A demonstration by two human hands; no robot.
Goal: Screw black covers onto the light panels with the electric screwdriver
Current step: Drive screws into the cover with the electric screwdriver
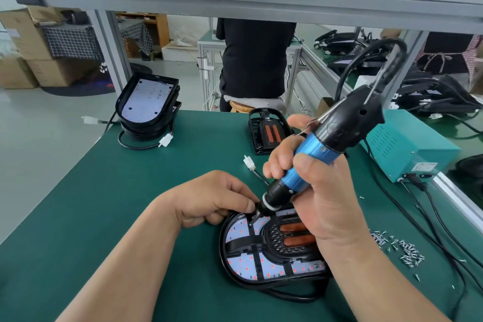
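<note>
A light panel (241, 266) with a white LED board and red dots lies on the green mat in front of me, a black cover (274, 236) with two orange coils seated on it. My right hand (313, 191) grips the blue and black electric screwdriver (321, 149), tilted, its bit down at the cover's upper left rim. My left hand (217, 198) rests at that rim with fingers curled, its fingertips pinched at the bit's tip; whether a screw is between them cannot be seen.
A stack of uncovered light panels (149, 104) stands at the mat's far left, a spare black cover (269, 131) at the far middle. Loose screws (402, 249) lie at the right. A teal power box (407, 146) with cables sits far right. A person sits beyond the bench.
</note>
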